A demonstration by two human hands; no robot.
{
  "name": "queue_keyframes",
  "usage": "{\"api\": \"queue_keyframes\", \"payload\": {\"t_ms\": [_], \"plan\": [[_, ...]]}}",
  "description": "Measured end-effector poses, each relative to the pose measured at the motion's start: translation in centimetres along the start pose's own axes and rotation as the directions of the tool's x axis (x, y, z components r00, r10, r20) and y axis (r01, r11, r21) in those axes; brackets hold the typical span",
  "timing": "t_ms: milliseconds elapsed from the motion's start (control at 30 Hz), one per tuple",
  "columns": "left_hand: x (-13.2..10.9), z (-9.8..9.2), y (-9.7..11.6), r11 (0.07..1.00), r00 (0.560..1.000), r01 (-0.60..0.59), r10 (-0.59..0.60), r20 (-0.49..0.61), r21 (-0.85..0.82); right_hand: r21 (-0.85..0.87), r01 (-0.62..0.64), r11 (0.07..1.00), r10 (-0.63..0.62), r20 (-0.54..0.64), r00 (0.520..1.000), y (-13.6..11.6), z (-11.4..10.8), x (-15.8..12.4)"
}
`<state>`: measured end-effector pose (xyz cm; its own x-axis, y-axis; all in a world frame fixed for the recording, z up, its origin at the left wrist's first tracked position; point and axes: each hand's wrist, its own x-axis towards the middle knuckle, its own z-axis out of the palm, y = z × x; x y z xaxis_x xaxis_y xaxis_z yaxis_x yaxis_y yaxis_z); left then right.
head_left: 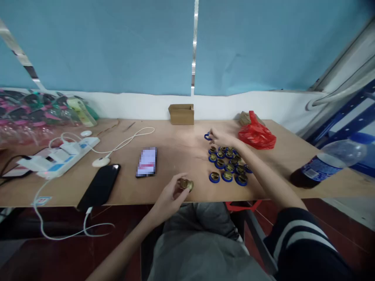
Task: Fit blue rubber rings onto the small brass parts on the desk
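Observation:
My left hand [172,197] is closed around a round gold-coloured metal piece [187,184] near the table's front edge. Farther back and to the right, my right hand [218,137] pinches a blue ring [208,136] at its edge. Below my right forearm sits a cluster of several gold metal pieces [229,167], each resting in a blue ring on the tabletop. Part of that cluster is hidden by the forearm.
A small cardboard box [182,116] stands at the back. Right: a red plastic bag [256,134] and a tilted cola bottle [325,162]. Left: a phone with a lit screen [147,162], a dark phone [99,186], a power strip [66,158] with cables, several clear bottles [26,130].

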<state>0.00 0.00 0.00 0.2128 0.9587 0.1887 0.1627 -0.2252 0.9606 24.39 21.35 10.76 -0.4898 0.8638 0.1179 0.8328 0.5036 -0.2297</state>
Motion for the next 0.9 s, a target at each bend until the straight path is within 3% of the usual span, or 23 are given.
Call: {"api": "queue_keyframes", "payload": {"t_ms": [100,133,200,300,400,500,633,900], "plan": [[-0.4,0.3,1.1,0.996,1.0,0.006,-0.006,-0.004,-0.088,0.135,0.073,0.988,-0.068,-0.043,0.997,-2.9,0.2,-5.9],[-0.6,0.3,1.3,0.995,1.0,-0.006,0.006,-0.005,-0.095,0.274,0.121,0.954,-0.096,-0.102,0.99,-4.0,0.7,-8.2],[-1.0,0.6,1.5,0.995,1.0,-0.021,0.02,-0.004,-0.102,0.498,0.172,0.85,-0.107,-0.157,0.982,-6.1,2.1,-12.5],[-1.6,1.2,1.2,0.993,1.0,0.005,-0.002,0.028,-0.116,0.756,0.104,0.646,-0.05,-0.094,0.994,-8.9,5.0,-17.6],[-2.0,2.1,0.7,0.987,1.0,0.022,-0.019,0.022,-0.158,0.885,0.031,0.465,-0.003,-0.034,0.999,-10.4,7.9,-20.0],[-2.2,2.9,0.4,0.971,0.999,0.046,-0.045,0.009,-0.233,0.924,-0.012,0.381,0.041,-0.005,0.999,-11.0,9.9,-20.6],[-2.5,3.6,0.1,0.952,0.994,0.11,-0.1,0.051,-0.286,0.922,0.02,0.386,0.034,-0.036,0.999,-11.2,11.2,-20.4],[-2.7,4.1,-0.2,0.949,0.988,0.141,-0.119,0.093,-0.283,0.719,0.151,0.679,0.089,-0.285,0.954,-10.7,11.7,-20.1]]}}
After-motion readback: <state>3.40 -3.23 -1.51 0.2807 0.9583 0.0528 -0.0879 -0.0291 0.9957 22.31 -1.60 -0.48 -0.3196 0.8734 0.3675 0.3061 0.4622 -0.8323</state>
